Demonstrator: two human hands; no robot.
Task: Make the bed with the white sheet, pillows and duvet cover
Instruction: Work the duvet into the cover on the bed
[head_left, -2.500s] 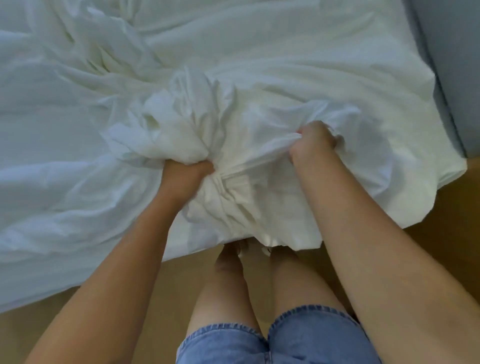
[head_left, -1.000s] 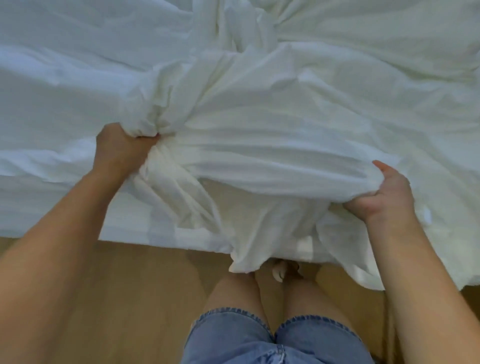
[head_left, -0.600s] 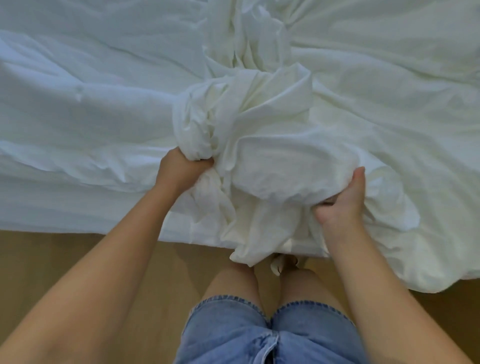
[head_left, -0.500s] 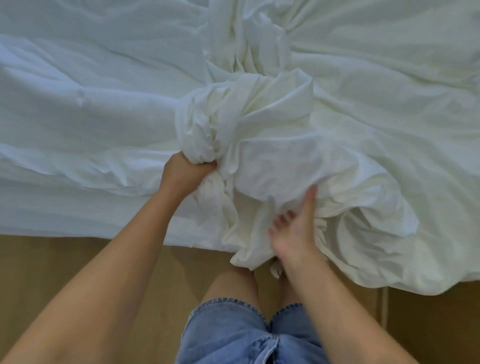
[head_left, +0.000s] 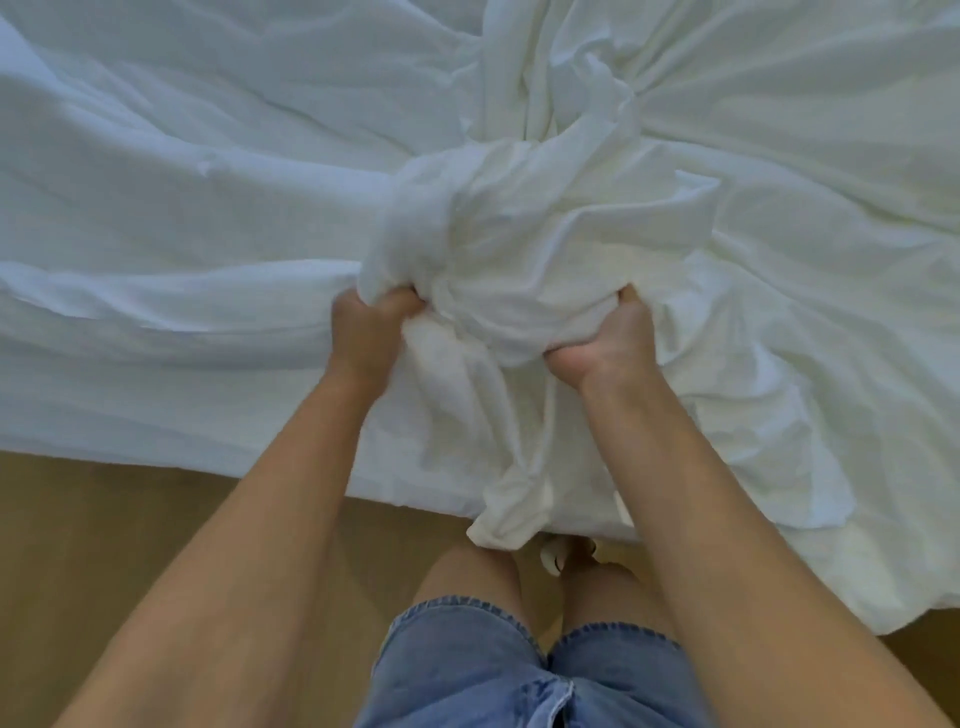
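A bunched heap of white cloth, the duvet cover or the sheet, lies crumpled on the bed near its front edge. My left hand grips the left side of the bunch with curled fingers. My right hand grips the right side, fingers buried under the fabric. A loose fold hangs over the bed's edge toward my knees. More white bedding spreads wrinkled across the whole bed. No pillows are in view.
The wooden floor runs along the bed's front edge. My legs in denim shorts stand close against the bed. The bedding's lower right corner droops toward the floor.
My right hand let go of the cloth, shifted left, and now grips the bunch again close to my left hand. The left hand kept its grip. The heap is gathered tighter.
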